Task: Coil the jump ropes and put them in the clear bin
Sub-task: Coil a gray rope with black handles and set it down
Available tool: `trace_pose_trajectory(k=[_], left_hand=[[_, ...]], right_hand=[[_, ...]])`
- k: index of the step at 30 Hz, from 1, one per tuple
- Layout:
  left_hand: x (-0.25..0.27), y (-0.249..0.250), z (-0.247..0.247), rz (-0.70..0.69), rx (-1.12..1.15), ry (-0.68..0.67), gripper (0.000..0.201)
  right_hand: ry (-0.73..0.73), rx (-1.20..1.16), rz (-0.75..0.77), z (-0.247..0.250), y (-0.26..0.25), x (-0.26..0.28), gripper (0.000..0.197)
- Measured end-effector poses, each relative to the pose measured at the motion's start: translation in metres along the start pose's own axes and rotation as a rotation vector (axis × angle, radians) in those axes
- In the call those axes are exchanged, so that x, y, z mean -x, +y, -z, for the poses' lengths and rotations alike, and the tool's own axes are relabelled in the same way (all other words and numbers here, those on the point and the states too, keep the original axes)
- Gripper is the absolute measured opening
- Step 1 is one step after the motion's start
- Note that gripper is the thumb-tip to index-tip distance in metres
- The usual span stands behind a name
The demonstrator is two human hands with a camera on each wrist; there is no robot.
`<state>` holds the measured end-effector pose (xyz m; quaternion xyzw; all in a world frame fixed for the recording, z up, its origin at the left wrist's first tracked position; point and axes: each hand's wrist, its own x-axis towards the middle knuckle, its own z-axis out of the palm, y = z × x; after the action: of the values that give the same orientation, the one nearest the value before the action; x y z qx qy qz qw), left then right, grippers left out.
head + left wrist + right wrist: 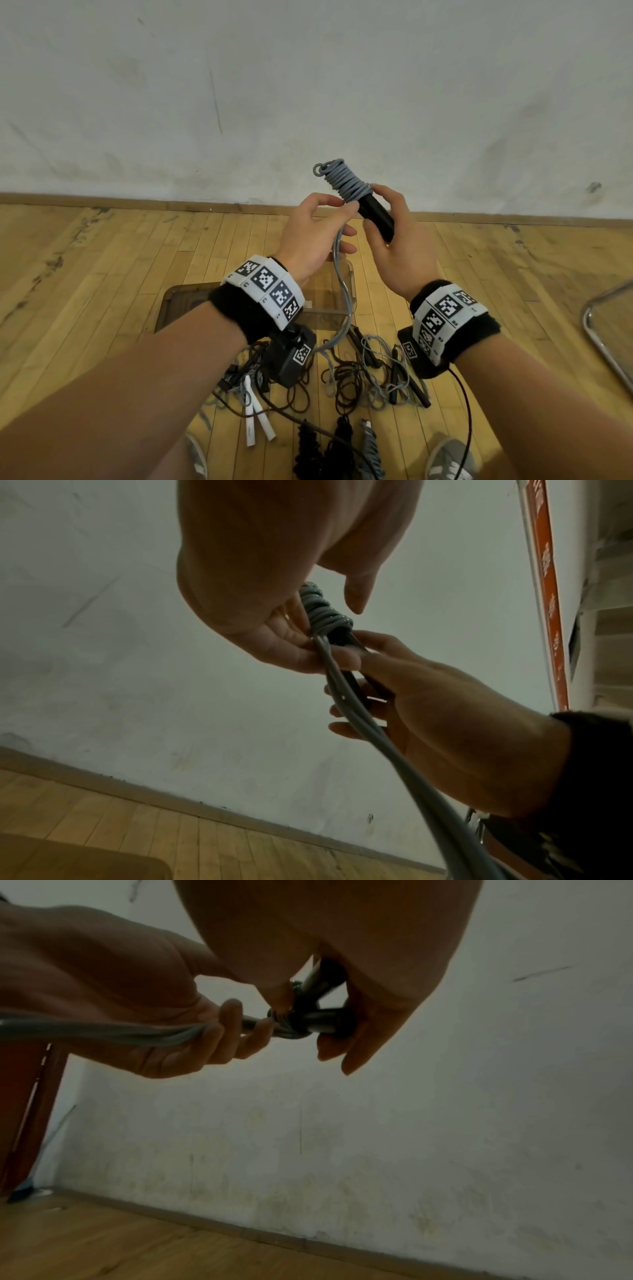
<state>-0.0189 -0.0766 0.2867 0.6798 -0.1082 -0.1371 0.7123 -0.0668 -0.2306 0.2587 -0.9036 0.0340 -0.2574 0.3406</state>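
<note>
A grey jump rope (346, 180) is wound in tight turns around the upper part of its black handles (376, 216), held up in front of the wall. My right hand (394, 236) grips the handles (325, 1020). My left hand (318, 233) pinches the loose grey strands (342, 274) just below the coil (325, 612). The doubled strands (359, 718) hang down from there to the floor. The clear bin (349, 277) stands on the wooden floor below my hands, partly hidden by my left wrist.
A tangle of other jump ropes (352, 377) in black and grey, one with white handles (257, 421), lies on the floor near my feet. A metal chair frame (603, 329) sits at the right edge. The wall (308, 85) is close ahead.
</note>
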Motion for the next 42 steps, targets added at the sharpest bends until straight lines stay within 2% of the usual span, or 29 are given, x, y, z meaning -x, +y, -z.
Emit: trace_pose_trajectory(k=[3,9,11,14,16,18,21,26,32,36,42], left_hand=[[-0.001,-0.003,0.001,0.043,0.02,0.002,0.03],[-0.003,-0.006,0.002,0.071,0.04,0.039,0.038],[-0.004,-0.006,0.003,0.053,0.043,0.052,0.037],[-0.006,-0.006,0.003,0.036,0.054,0.029,0.034],[-0.005,-0.005,0.002,0.028,0.075,-0.012,0.031],[-0.005,-0.004,0.002,0.007,0.066,-0.044,0.029],[-0.006,-0.005,0.003,0.024,-0.012,-0.015,0.031],[-0.011,-0.01,0.006,0.11,-0.142,0.059,0.04],[-0.009,-0.01,0.004,0.015,-0.119,0.041,0.029],[-0.008,-0.008,0.003,-0.039,-0.108,0.029,0.03],[-0.008,-0.009,0.003,-0.022,-0.078,0.052,0.031]], right_hand=[[-0.076,-0.152,0.03,-0.009,0.0,0.001,0.039],[-0.131,-0.262,0.048,-0.012,-0.006,0.006,0.04],[-0.14,-0.364,-0.015,-0.011,-0.01,0.006,0.051],[-0.129,-0.583,-0.195,-0.008,-0.012,0.004,0.069],[-0.169,-0.708,-0.304,-0.005,-0.014,0.003,0.066],[-0.21,-0.74,-0.315,-0.003,-0.016,0.004,0.052],[-0.226,-0.7,-0.252,-0.005,-0.014,0.003,0.033],[-0.102,-0.487,-0.218,-0.004,-0.003,0.001,0.054],[-0.038,-0.332,-0.202,-0.001,0.0,0.001,0.06],[-0.058,-0.168,-0.18,-0.001,0.001,0.001,0.062],[-0.081,-0.03,-0.11,-0.006,0.002,0.002,0.06]])
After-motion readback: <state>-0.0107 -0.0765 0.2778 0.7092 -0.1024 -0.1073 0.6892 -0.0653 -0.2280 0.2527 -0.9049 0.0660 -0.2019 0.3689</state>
